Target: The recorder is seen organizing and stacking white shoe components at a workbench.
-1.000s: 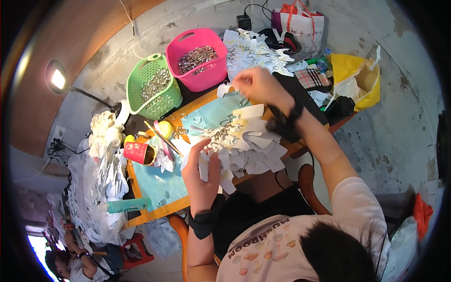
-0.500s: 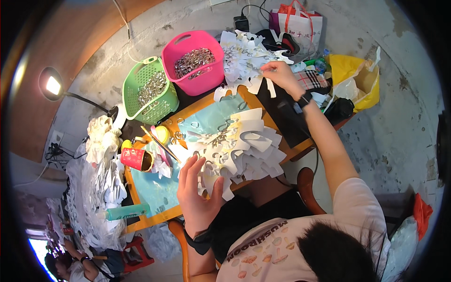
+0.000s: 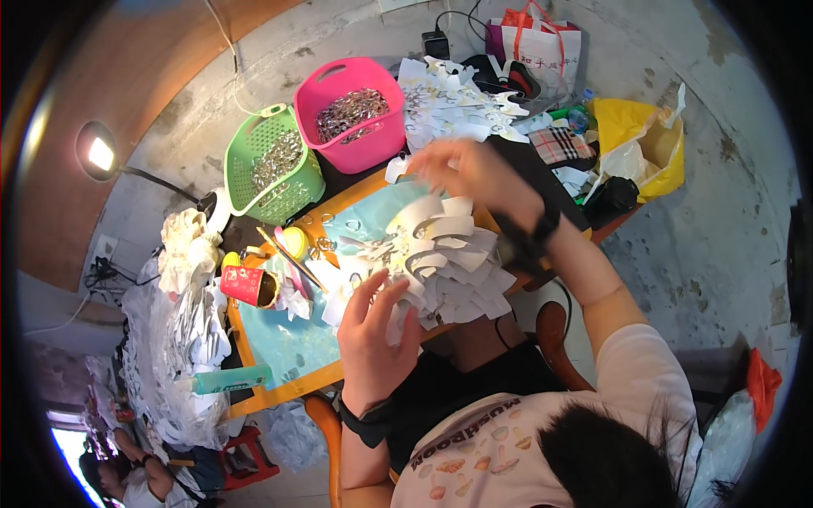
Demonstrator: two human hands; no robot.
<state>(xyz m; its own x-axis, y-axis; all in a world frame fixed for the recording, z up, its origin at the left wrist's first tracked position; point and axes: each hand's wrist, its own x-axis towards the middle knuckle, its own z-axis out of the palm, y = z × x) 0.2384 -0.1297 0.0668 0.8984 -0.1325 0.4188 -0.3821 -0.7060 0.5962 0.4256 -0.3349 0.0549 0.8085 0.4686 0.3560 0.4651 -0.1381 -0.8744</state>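
A fanned stack of white paper cards (image 3: 449,262) lies on the small table with the light blue mat (image 3: 279,339). My left hand (image 3: 373,334) rests on the near left edge of that stack, fingers spread over the cards. My right hand (image 3: 470,173) is blurred above the far end of the stack; whether it holds a card I cannot tell. Both wrists wear dark bands.
A pink basket (image 3: 354,114) and a green basket (image 3: 273,173) of small metal parts stand behind the table. More white cards (image 3: 453,102) are heaped at the back. A red cup (image 3: 246,286), a yellow bag (image 3: 639,140) and white bundles (image 3: 182,313) surround it.
My right hand has come back from the far card heap toward the stack on the table. My left hand has stayed on the stack's near edge.
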